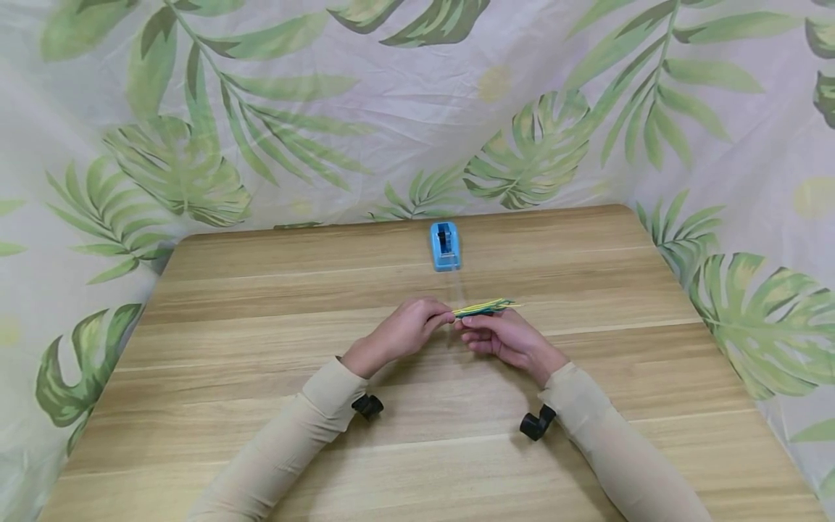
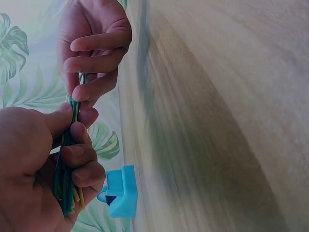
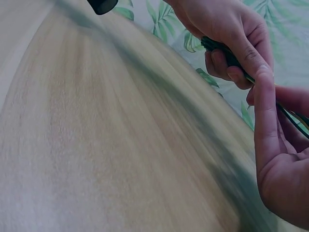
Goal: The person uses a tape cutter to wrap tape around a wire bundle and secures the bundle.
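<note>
Bundle of green and yellow strands appears gathered, no wrap visible, above the wooden table; left hand grips it, right hand pinches it; blue tape dispenser stands beyond.

Bright, even light fills the head view, with soft shadows on the table beneath left hand and right hand; both wrist views run dim and bluish, the table's grain softly blurred.
</note>
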The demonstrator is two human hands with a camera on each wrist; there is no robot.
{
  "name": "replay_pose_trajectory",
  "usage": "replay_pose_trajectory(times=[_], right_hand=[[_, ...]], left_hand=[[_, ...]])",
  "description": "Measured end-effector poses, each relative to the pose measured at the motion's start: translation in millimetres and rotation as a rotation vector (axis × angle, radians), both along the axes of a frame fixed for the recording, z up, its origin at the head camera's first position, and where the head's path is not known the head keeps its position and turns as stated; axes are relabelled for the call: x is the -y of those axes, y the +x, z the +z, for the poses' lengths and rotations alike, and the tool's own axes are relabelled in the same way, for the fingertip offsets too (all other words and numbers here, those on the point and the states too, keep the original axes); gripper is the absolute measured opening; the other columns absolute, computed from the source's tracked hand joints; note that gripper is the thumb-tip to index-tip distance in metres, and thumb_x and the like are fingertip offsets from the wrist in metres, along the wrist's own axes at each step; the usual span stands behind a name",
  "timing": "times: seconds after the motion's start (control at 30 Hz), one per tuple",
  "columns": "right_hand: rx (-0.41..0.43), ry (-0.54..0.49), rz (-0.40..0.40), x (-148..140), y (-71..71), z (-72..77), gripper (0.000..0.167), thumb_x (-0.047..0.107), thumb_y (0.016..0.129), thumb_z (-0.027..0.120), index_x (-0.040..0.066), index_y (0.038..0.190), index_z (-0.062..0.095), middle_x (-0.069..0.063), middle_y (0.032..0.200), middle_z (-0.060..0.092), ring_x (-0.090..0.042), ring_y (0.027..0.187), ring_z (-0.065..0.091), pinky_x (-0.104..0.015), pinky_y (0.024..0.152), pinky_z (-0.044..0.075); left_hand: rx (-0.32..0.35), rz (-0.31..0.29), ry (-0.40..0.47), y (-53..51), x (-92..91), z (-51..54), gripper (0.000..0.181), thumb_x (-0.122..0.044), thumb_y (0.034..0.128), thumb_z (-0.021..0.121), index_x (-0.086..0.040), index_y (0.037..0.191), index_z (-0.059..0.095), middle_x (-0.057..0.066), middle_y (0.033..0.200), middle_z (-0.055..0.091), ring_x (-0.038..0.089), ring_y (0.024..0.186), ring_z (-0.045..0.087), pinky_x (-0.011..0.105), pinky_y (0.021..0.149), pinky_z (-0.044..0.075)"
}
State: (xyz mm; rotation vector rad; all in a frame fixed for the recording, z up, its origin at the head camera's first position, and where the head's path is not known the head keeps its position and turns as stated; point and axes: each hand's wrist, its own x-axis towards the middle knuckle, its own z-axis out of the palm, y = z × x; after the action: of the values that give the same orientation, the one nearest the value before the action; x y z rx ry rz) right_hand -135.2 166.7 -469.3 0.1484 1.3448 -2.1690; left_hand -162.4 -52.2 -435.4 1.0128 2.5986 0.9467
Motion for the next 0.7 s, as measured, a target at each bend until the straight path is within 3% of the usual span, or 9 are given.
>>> replay_pose_trajectory(times=[0.23, 0.5, 0.7], right_hand=[[0.003, -0.013, 0.003, 0.8, -0.4, 1.4, 0.012, 0.000, 0.098, 0.062, -0.001, 0.105, 0.072, -0.014, 0.101, 0.074, -0.015, 0.076, 0.072, -0.026, 0.069, 0.059], [-0.011, -0.050, 0.007, 2.5, -0.6, 4.9, 0.021, 0.000, 0.098, 0.061, 0.003, 0.119, 0.064, -0.011, 0.097, 0.074, -0.015, 0.073, 0.072, -0.026, 0.065, 0.059], [-0.006, -0.053, 0.011, 2.3, -1.1, 5.6, 0.021, 0.006, 0.100, 0.062, 0.004, 0.121, 0.062, -0.010, 0.095, 0.074, -0.015, 0.071, 0.071, -0.027, 0.063, 0.058]], left_hand=[[0.012, -0.006, -0.003, -1.3, 1.2, -1.0, 0.022, -0.019, 0.1042, 0.057, -0.009, 0.108, 0.076, 0.004, 0.095, 0.072, 0.011, 0.077, 0.055, 0.029, 0.069, 0.049], [0.003, -0.024, 0.015, -2.9, 2.9, -1.3, 0.023, -0.019, 0.1049, 0.056, -0.008, 0.109, 0.076, 0.003, 0.102, 0.073, 0.010, 0.089, 0.062, 0.032, 0.080, 0.053], [0.005, -0.007, 0.008, -2.9, 3.5, 0.1, 0.023, -0.020, 0.1044, 0.057, -0.008, 0.110, 0.076, 0.000, 0.103, 0.072, 0.011, 0.094, 0.063, 0.032, 0.083, 0.054]])
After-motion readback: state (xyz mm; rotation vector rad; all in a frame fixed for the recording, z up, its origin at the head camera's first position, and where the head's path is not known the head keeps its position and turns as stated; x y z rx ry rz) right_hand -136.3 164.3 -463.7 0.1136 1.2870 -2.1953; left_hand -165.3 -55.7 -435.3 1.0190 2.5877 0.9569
